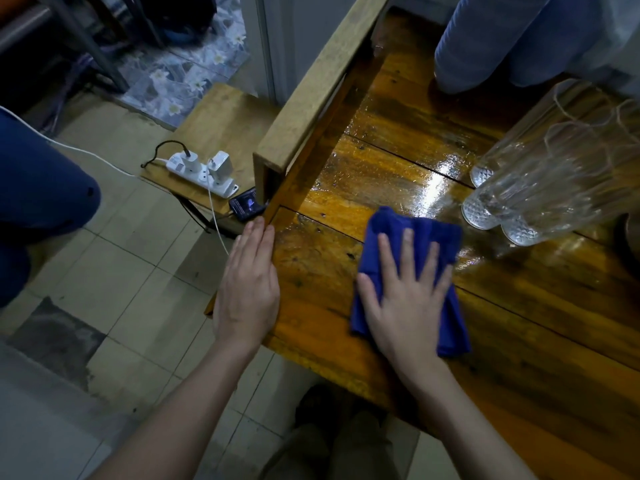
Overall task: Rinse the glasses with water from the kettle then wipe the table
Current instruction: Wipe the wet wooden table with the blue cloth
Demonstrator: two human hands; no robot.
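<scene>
pressed flat right hand (403, 299) on folded blue cloth (412, 237), left hand (247, 289) open on wet brown wooden bench (363, 161) edge. could have bumped tall clear glasses (540, 188) over nearby.

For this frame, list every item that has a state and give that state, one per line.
Blue folded cloth: pressed flat on the table under the right hand.
Right hand: open, fingers spread on the cloth.
Left hand: open, flat along the table's left edge.
Wooden plank table: wet and glossy beyond the cloth.
Clear tall glasses: upright, grouped, empty as far as visible.
White power strip: plugs inserted.
</scene>
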